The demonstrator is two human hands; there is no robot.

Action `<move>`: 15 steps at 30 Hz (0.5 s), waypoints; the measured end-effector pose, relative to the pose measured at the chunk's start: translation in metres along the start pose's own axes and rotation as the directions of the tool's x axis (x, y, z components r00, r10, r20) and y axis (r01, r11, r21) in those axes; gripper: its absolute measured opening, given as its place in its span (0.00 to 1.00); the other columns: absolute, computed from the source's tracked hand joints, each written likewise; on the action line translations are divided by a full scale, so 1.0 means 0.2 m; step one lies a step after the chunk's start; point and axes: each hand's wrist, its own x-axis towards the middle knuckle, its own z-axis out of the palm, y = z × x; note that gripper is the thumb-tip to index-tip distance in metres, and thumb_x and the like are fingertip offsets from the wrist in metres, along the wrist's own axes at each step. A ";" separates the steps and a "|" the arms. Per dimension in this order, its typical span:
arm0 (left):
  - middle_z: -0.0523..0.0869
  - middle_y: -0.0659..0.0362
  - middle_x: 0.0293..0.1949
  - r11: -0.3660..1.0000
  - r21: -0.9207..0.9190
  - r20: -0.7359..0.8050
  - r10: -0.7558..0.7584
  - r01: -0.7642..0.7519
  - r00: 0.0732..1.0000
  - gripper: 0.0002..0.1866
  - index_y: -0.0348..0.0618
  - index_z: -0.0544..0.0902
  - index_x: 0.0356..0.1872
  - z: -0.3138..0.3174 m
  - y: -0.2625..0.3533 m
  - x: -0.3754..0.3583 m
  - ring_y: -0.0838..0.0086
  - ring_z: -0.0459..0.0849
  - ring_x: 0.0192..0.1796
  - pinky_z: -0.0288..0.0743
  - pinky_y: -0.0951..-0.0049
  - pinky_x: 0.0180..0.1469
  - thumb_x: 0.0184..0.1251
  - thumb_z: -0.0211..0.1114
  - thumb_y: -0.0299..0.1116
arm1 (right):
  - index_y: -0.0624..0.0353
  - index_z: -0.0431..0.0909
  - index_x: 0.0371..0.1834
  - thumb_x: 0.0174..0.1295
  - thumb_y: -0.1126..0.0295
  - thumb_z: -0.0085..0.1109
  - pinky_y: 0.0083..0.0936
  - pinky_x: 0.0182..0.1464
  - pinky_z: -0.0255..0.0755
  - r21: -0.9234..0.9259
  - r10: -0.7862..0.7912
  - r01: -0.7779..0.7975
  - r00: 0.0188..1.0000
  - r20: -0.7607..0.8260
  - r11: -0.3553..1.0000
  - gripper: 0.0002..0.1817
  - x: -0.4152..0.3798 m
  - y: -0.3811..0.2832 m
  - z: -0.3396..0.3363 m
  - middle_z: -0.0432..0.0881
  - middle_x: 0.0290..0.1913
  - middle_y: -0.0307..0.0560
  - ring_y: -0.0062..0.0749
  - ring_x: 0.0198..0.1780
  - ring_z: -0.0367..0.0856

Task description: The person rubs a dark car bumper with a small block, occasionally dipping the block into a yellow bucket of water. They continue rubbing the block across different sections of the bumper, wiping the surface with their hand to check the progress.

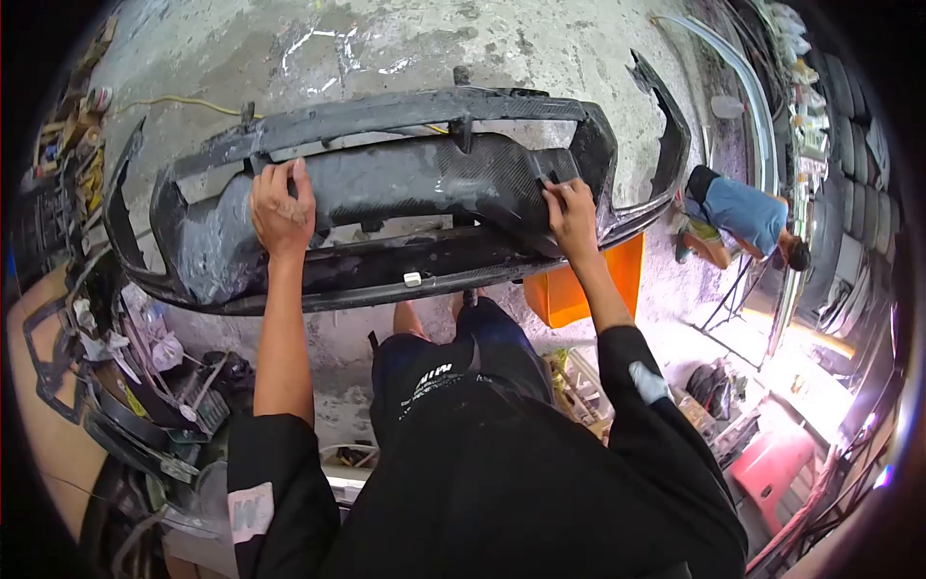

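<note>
In the head view a black car bumper [386,118] lies across the front of me, its surface dusty grey in places. Its middle panel [473,174] shows a carbon-fibre weave toward the right. My left hand [282,210] is on the left part of that panel, fingers curled at its upper edge. At the right end, the fingers of my right hand [575,216] are pinched together against the panel, by a small dark piece too small to name. A small white block [413,279] rests on the bumper's lower edge.
An orange bin [588,285] stands under the bumper's right side. Another person [743,214] crouches at the right, near stacked dark parts [849,154]. Car parts and clutter [164,367] crowd the left. A pink chair [775,468] stands at the lower right.
</note>
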 end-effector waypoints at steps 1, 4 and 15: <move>0.88 0.56 0.39 1.000 0.008 -0.005 0.005 -0.005 1.000 0.13 0.43 0.90 0.41 0.00 0.00 0.01 0.56 0.85 0.46 0.76 0.56 0.51 0.78 0.65 0.41 | 0.63 0.86 0.42 0.64 0.75 0.69 0.47 0.52 0.75 -0.022 -0.013 0.013 1.000 0.011 1.000 0.05 0.03 0.02 0.01 0.80 0.42 0.57 0.58 0.49 0.80; 0.88 0.57 0.39 1.000 -0.005 -0.008 0.014 -0.014 1.000 0.13 0.44 0.90 0.41 -0.01 0.02 0.01 0.56 0.85 0.46 0.76 0.55 0.51 0.78 0.65 0.41 | 0.62 0.87 0.42 0.65 0.74 0.67 0.49 0.50 0.75 -0.120 -0.053 0.054 0.999 0.008 0.991 0.05 0.25 0.15 0.13 0.82 0.43 0.59 0.59 0.47 0.80; 0.88 0.57 0.40 1.000 -0.004 0.005 0.000 0.000 1.000 0.14 0.43 0.90 0.43 -0.01 0.01 0.01 0.57 0.85 0.46 0.76 0.56 0.51 0.79 0.65 0.42 | 0.60 0.87 0.42 0.64 0.77 0.67 0.48 0.50 0.74 -0.131 -0.052 0.054 0.998 0.021 0.990 0.05 0.23 0.17 0.13 0.82 0.41 0.55 0.57 0.46 0.80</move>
